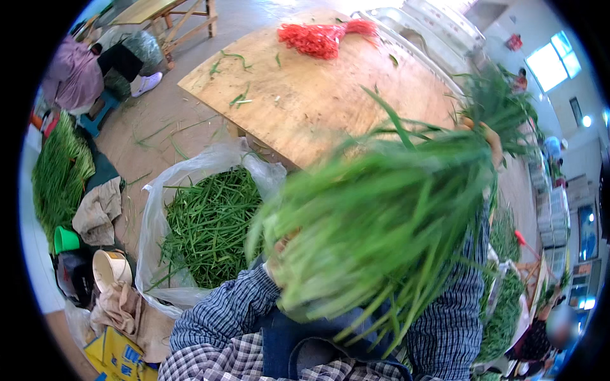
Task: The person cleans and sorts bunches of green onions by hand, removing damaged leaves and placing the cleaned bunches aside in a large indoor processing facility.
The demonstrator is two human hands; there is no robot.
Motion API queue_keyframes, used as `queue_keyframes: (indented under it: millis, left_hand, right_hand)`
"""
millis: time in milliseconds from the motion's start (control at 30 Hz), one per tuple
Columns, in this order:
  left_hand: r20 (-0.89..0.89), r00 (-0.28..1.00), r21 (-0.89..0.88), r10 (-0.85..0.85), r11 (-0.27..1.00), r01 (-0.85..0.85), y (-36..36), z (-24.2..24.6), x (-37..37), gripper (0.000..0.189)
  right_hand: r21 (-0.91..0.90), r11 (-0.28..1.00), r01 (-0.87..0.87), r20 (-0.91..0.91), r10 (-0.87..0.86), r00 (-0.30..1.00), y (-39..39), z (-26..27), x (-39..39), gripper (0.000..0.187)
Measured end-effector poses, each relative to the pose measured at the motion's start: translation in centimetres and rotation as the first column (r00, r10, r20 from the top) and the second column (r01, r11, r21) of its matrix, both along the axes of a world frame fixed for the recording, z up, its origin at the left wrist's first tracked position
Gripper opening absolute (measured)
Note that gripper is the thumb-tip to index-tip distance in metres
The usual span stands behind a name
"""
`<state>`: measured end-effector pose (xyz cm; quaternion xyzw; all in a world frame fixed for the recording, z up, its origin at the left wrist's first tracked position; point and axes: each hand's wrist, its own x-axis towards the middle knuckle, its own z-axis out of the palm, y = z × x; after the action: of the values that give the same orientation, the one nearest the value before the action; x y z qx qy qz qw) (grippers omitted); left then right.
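Observation:
A large bundle of long green leafy stalks, perhaps garlic chives, spreads blurred across the space before my chest. My right hand grips it near the upper right, where more leaves stick out beyond the fingers. Most of my left hand is covered by the stalks; a bit of its fingers shows at the bundle's left side, so its hold is unclear. Close by on the left, an open clear plastic bag holds loose green leaves. Beyond the bundle lies a wooden tabletop.
Red ties or strips lie on the table's far part, with leaf scraps nearby. White plastic crates stand behind. A cream bucket, green cup and heaped greens are at left. A seated person is at upper left.

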<state>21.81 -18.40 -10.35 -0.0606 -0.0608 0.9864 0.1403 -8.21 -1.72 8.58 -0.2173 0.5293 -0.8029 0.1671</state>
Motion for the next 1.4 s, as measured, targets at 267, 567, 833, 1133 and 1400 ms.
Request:
queue_keyframes:
  millis: [267,567,833,1133,1400]
  left_hand:
    - [0.159,0.962,-0.114,0.221,0.972,-0.204,-0.2,5.1,-0.7,0.062]
    - [0.216,0.96,-0.185,0.18,0.973,-0.141,-2.3,7.9,-0.9,0.016]
    - [0.096,0.855,-0.979,0.509,-0.107,0.173,-11.7,8.6,6.9,0.024]
    - [-0.473,0.77,-0.326,-0.428,-0.727,-0.604,-5.9,13.1,-6.3,0.044]
    - [-0.291,0.81,-0.332,-0.509,-0.74,-0.584,-7.1,11.1,-8.2,0.038]
  right_hand:
    - [0.224,0.811,0.541,0.247,-0.584,0.773,-3.2,-3.2,-0.6,0.015]
    - [0.235,0.682,0.692,0.204,-0.731,0.651,-4.4,-4.7,-5.7,0.017]
    - [0.261,0.606,0.751,0.155,-0.794,0.587,-4.7,-3.0,-5.3,0.039]
    - [0.269,0.636,0.723,0.158,-0.77,0.618,-4.8,-3.1,-6.1,0.04]
    - [0.337,0.621,0.707,0.143,-0.776,0.614,-4.6,-3.9,-8.1,0.039]
